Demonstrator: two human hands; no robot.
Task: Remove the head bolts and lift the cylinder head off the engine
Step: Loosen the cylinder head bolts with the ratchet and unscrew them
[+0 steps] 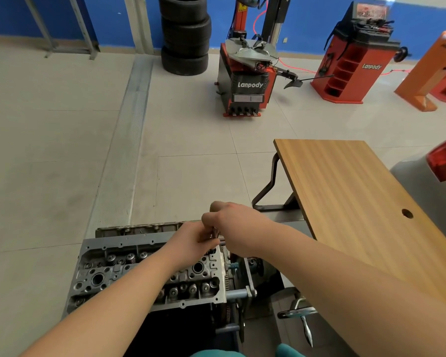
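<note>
Over the far right corner of the cylinder head point(150, 269), both hands meet around a slim metal tool point(213, 233) that stands upright. The left hand point(191, 240) curls its fingers round the tool's lower part, and the right hand point(232, 228) grips it from above, knuckles up. What kind of tool it is cannot be told. The cylinder head sits on the engine, valve springs exposed, beside a wooden bench point(358, 191). A tire changer point(247, 81) stands well beyond on the tiled floor point(62, 150).
</note>
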